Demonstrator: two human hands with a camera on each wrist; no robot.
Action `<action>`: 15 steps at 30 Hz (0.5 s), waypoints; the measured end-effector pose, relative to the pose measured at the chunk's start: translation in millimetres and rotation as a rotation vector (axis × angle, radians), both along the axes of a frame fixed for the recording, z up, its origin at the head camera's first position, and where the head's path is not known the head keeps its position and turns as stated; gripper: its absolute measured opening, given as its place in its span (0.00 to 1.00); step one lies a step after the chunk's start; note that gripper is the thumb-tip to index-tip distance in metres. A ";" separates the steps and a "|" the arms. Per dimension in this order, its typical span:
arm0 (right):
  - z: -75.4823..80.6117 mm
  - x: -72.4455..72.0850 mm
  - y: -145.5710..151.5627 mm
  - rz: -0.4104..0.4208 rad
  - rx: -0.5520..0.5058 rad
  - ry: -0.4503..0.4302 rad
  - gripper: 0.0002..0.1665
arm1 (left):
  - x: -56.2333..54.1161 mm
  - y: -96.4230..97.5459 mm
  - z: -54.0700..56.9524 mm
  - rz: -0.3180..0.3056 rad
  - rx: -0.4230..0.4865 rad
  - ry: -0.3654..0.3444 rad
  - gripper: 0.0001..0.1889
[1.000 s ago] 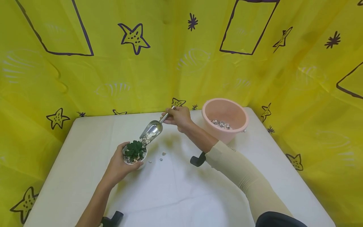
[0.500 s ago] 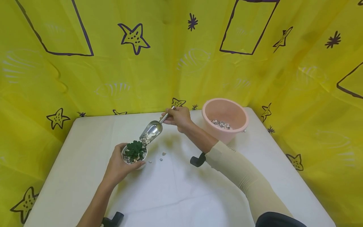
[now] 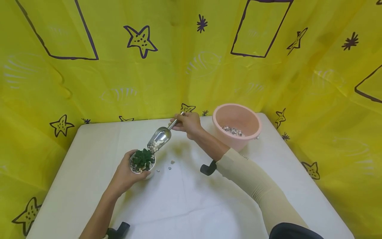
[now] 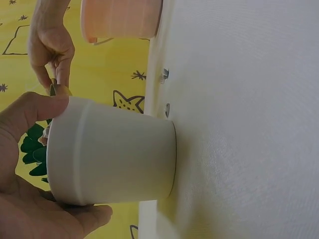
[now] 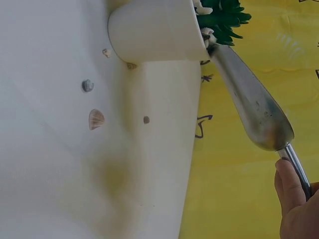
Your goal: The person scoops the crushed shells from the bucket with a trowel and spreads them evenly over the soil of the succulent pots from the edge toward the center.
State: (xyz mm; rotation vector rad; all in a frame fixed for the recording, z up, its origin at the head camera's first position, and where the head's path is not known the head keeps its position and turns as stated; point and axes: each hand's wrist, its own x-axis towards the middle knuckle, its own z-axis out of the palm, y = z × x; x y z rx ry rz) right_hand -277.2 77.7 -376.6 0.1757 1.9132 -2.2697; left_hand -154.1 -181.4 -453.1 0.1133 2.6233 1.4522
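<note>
My left hand [image 3: 126,172] grips a white pot [image 4: 119,149] round its rim, thumb on one side and fingers on the other. A green succulent [image 3: 142,158] grows from the pot, with shells and pebbles around its base. By its handle, my right hand [image 3: 189,124] holds a metal scoop [image 3: 161,135], tilted down toward the pot. Small shells [image 3: 155,146] lie in the scoop's mouth, which meets the pot's rim in the right wrist view [image 5: 214,52]. The scoop's inside is hidden in that view.
A pink bucket [image 3: 237,116] with shells in its bottom stands at the back right of the white table [image 3: 185,199]. Several loose shells, one a ribbed shell [image 5: 96,119], lie beside the pot. A yellow patterned curtain [image 3: 167,73] surrounds the table.
The pot in my left hand has shifted very slightly to the right. My right hand and the scoop look unmoved, with shells still in the scoop's mouth.
</note>
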 end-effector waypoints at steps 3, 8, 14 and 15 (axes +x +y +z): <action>-0.2 0.0 -0.4 -0.003 -0.006 0.001 0.18 | 0.1 -0.3 -0.1 -0.003 -0.005 -0.007 0.55; -0.8 -0.5 -0.9 -0.004 -0.016 -0.001 0.18 | 0.8 0.2 -0.6 0.025 -0.012 -0.008 0.61; -1.6 -1.2 -1.6 -0.001 -0.020 -0.003 0.20 | 1.7 1.4 -1.2 0.058 -0.021 -0.006 0.59; -1.7 -1.3 -1.7 -0.003 -0.019 -0.002 0.20 | 1.8 1.5 -1.2 0.059 -0.022 -0.006 0.58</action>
